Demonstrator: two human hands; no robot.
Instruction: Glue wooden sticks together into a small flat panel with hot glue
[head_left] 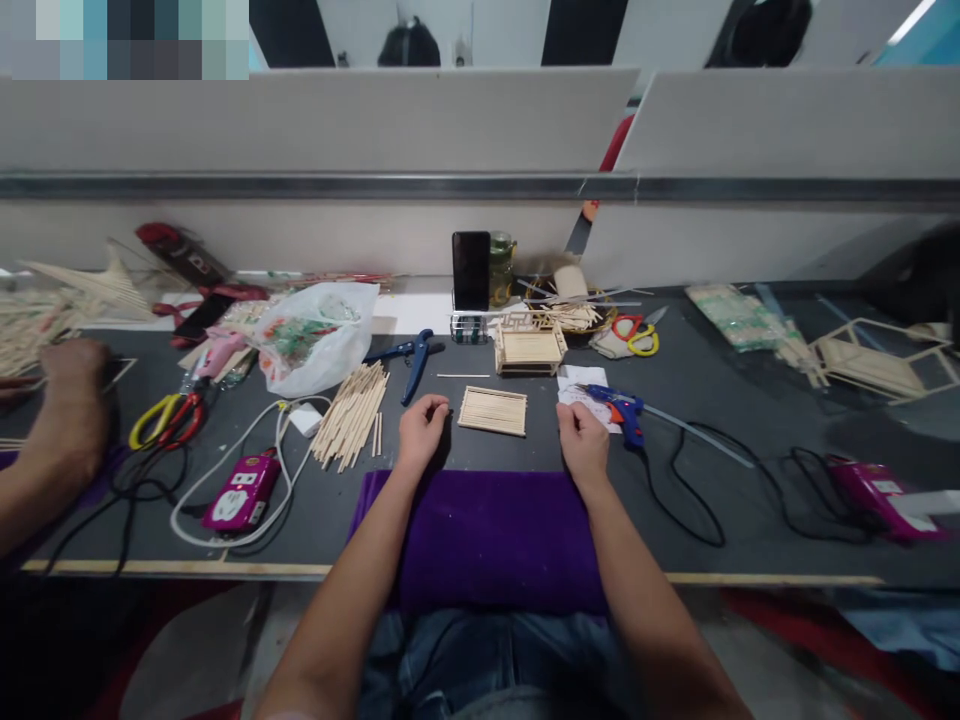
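My left hand [422, 430] rests on the dark table with its fingers curled closed and nothing showing in them. Just right of it lies a flat panel of wooden sticks [493, 411]. On the panel's other side, my right hand [583, 440] is a loose fist at the lower edge of a white paper [583, 386]. A blue glue gun [628, 415] lies beside that hand, partly on the paper. Behind the panel stands a small box built of sticks [530, 349]. A pile of loose sticks [351, 415] lies left of my left hand.
A purple cloth [502, 535] covers the table's front edge. Blue cutters [416, 362], a plastic bag [319, 335], a propped phone [471, 270] and scissors [636, 335] lie farther back. Magenta power strips [241, 492] and cables flank me. Another person's hand [75, 385] is at far left.
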